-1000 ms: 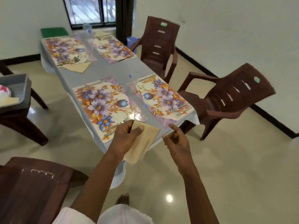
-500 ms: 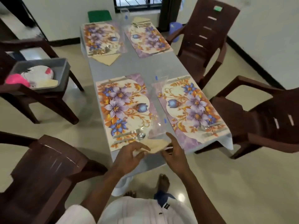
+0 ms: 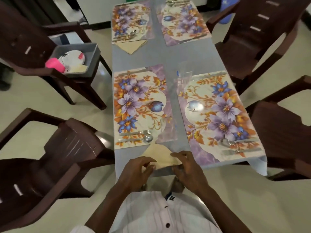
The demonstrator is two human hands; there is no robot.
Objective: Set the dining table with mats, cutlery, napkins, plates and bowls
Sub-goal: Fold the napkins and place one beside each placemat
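At near edge of table (image 3: pixel 161 56), just below near-left mat (image 3: pixel 139 106): beige napkin (image 3: pixel 159 153) folded as triangle, tip touching mat; left hand (image 3: pixel 136 172) curled, fingertips pinching napkin's left corner; right hand (image 3: pixel 188 172) curled, fingers and thumb pinching right corner; fork (image 3: pixel 136 132) and spoon (image 3: pixel 136 140) side by side on mat's near end; near-right mat (image 3: pixel 217 115) beside it, cutlery on it blurred; second napkin (image 3: pixel 132 46) below far-left mat (image 3: pixel 131 21); grey tray (image 3: pixel 90 52) on left chair (image 3: pixel 25 39) holds plates (image 3: pixel 72 58).

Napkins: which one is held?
The near napkin, beside the near-left mat, held by left hand and right hand; the far napkin lies untouched.
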